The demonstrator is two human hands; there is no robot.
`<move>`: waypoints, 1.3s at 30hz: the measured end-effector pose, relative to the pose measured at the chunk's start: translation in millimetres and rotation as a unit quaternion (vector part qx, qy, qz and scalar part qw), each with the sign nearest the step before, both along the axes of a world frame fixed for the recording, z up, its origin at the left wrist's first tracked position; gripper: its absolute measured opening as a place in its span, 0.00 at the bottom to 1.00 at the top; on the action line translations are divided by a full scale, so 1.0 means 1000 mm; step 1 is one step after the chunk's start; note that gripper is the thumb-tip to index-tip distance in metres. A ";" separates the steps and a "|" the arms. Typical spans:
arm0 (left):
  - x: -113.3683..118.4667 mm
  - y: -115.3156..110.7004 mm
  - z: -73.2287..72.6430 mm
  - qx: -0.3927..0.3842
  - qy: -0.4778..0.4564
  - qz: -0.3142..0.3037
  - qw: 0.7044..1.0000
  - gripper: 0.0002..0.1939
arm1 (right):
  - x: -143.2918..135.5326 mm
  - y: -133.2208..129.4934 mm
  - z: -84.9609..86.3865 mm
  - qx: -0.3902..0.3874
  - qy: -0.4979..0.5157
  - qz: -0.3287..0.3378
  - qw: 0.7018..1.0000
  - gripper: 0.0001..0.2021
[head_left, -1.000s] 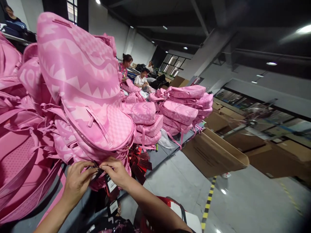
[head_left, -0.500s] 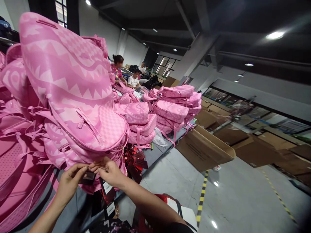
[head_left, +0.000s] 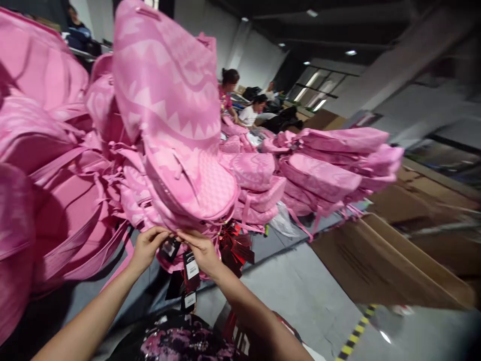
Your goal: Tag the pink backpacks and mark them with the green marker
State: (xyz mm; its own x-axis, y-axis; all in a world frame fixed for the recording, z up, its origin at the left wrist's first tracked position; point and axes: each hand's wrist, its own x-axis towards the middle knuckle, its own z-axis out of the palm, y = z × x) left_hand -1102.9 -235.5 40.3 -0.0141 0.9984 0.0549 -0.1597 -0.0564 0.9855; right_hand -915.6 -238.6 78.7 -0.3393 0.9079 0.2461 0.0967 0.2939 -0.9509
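A large pink backpack (head_left: 169, 110) with a shark-teeth and checker print leans over the pile in front of me. Below its rounded lower edge, my left hand (head_left: 147, 246) and my right hand (head_left: 202, 249) meet, fingertips almost touching. Both are closed in a pinch; whatever is between the fingers is too small to make out. A black tag (head_left: 171, 248) hangs just under the left fingers. Beneath my right hand dangles a black hang tag with a white label (head_left: 191, 269), and lower down is another labelled tag (head_left: 190, 300). Shiny red strips (head_left: 237, 246) hang beside my right hand.
More pink backpacks lie open at left (head_left: 71, 215); others are stacked at right (head_left: 323, 175) on the grey table (head_left: 259, 250). A clear plastic bag (head_left: 284, 220) lies by the stacks. A cardboard box (head_left: 379, 265) stands beyond the table edge. Two people (head_left: 250, 115) sit farther back.
The view has swung left, so the backpacks and box appear farther right. Both hands stay pinched together under the backpack's edge, and the black tag by the left fingers shows more clearly.
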 end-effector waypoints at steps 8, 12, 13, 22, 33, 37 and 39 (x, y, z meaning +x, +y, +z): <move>-0.004 -0.002 -0.007 0.024 0.026 -0.031 0.999 0.16 | -0.002 0.005 0.001 -0.150 0.071 0.006 0.986 0.11; -0.004 -0.006 -0.003 0.070 0.063 -0.060 0.994 0.12 | -0.001 0.006 0.009 -0.167 0.036 0.012 0.985 0.10; -0.004 -0.007 -0.002 0.083 0.078 -0.066 0.991 0.11 | 0.000 0.006 0.010 -0.145 -0.001 0.021 0.989 0.09; 0.000 -0.016 0.000 0.160 0.227 -0.082 0.957 0.13 | 0.006 0.001 0.023 0.103 -0.329 0.064 0.937 0.14; 0.002 -0.014 -0.002 0.161 0.325 -0.087 0.928 0.12 | 0.007 0.003 0.023 0.155 -0.410 0.085 0.895 0.13; 0.004 -0.014 -0.002 0.153 0.359 -0.094 0.916 0.09 | 0.003 0.002 0.025 0.187 -0.486 0.100 0.848 0.13; 0.004 -0.014 0.000 0.150 0.376 -0.091 0.910 0.08 | 0.000 0.002 0.027 0.201 -0.516 0.105 0.826 0.12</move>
